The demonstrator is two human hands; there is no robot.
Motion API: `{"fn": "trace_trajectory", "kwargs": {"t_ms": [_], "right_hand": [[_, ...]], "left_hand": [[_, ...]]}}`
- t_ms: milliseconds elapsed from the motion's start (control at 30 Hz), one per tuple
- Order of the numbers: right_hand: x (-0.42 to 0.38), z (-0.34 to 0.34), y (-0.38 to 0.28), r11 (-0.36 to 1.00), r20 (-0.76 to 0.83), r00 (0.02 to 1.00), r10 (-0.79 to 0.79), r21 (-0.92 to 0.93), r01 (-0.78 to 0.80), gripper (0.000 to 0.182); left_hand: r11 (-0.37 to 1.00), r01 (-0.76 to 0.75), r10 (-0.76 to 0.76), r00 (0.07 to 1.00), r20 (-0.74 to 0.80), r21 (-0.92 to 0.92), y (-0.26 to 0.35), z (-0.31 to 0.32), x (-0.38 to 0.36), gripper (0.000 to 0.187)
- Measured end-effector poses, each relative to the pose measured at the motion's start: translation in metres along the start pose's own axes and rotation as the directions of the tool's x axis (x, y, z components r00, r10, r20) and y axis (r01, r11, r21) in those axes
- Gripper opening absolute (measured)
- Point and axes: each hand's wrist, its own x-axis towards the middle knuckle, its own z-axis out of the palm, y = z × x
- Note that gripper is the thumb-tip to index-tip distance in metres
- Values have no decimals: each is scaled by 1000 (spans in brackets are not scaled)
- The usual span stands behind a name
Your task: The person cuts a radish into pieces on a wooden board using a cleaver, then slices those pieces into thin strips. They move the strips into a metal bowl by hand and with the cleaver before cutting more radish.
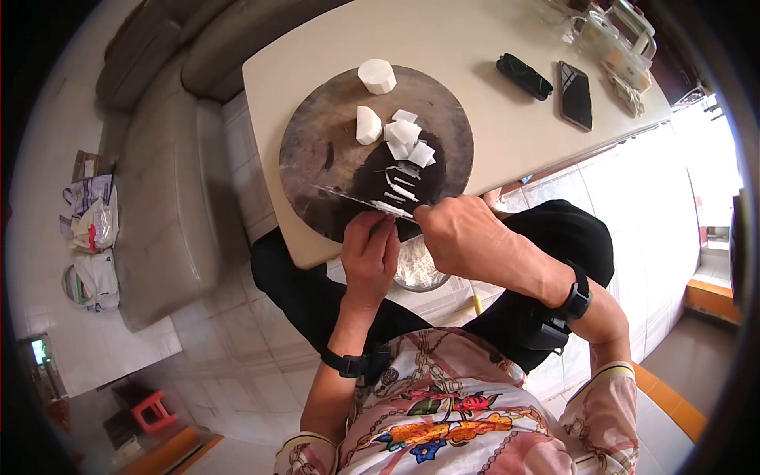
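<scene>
A round dark cutting board [309, 150] lies on the corner of a pale table. My right hand [467, 237] is wrapped round the handle end of a knife [348, 196], whose thin blade points left over the board's near part. My left hand [370, 253] has its fingers bent together at the white strips [389, 208] beside the blade. Beyond them are several thin white slices [404, 134], a half-round white chunk [368, 126] and a thick round white piece [377, 77]. Below the board's near edge, a metal bowl [419, 265] holds white shreds, partly hidden by my hands.
On the table [507, 142] at the right are a dark case [525, 77], a phone [575, 96] and a clear plastic container [613, 39]. A grey sofa [170, 190] and bags [91, 237] are at the left, a red stool [153, 412] lower left.
</scene>
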Motion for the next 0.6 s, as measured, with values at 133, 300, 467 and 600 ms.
{"fn": "trace_trajectory", "kwargs": {"t_ms": [133, 300, 467, 600], "right_hand": [[-1, -6, -7, 999, 59, 997, 43, -7, -43, 6], [3, 5, -1, 998, -5, 999, -54, 29, 54, 9], [12, 8, -2, 999, -37, 999, -21, 44, 23, 8], [5, 0, 0, 999, 3, 1000, 21, 46, -21, 8]], "left_hand": [[1000, -17, 17, 1000, 12, 6, -2, -1, 0, 21], [1000, 9, -10, 1000, 26, 14, -1, -2, -3, 22], [1000, -8, 9, 1000, 15, -12, 0, -2, 1, 21], [1000, -21, 21, 1000, -13, -17, -1, -1, 0, 22]]}}
